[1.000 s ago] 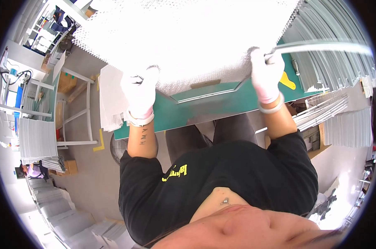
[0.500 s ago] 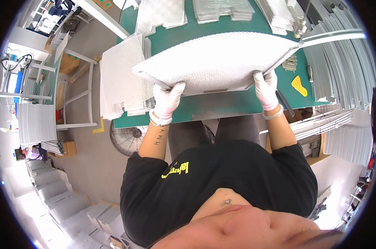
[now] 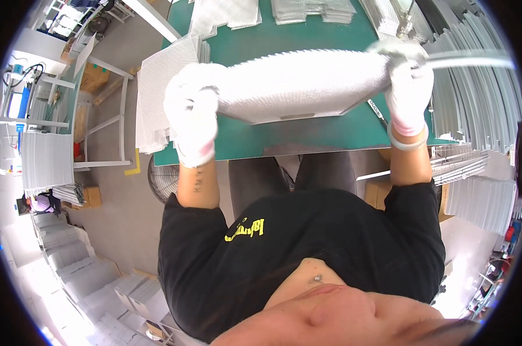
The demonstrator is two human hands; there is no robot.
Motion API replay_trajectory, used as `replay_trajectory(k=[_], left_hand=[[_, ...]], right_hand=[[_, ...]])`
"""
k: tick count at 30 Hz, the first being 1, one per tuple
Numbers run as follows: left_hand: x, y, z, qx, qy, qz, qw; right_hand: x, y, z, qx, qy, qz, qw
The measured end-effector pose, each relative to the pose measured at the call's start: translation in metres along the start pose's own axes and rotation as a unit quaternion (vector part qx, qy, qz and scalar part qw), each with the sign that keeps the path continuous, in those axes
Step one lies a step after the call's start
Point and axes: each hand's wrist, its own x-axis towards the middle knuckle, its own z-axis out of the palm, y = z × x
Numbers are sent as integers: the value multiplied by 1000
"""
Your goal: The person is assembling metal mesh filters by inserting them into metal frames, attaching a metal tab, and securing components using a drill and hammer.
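Observation:
A silvery mesh panel is held up over the green table, bowed, its lower edge toward me. My left hand, in a white glove, is closed on the panel's left end. At the right end my gloved right hand is closed on the panel's corner; its upper fingers are smeared by motion. Both gloves hide the corners they grip. A dark marker-like tool with a white part lies on the table just left of my right wrist.
Cut mesh sheets are stacked at the table's left, with more mesh piles along the back of the green table. Long grey strips stand close together at the right. A floor fan is below the table's left edge.
Both hands have moved apart and up, to the panel's outer corners. The panel's near edge has risen slightly. A yellow flat piece on the right is now hidden.

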Motion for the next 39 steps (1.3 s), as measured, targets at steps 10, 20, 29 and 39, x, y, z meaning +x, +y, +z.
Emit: replay_trajectory(k=[10,20,29,39], left_hand=[[-89,-27,-21,36,-439,-64,896],[-101,-110,-17,242,-437,-45,865],[-81,-96,-20,361,-503,-35,784],[-55,-129,104,64,-698,-78,709]], right_hand=[[-81,4,-33,248,-365,-262,858],[-112,-52,-16,225,-207,-153,940],[-122,-46,-14,237,-185,-194,934],[-140,-49,-3,201,-54,-185,961]])
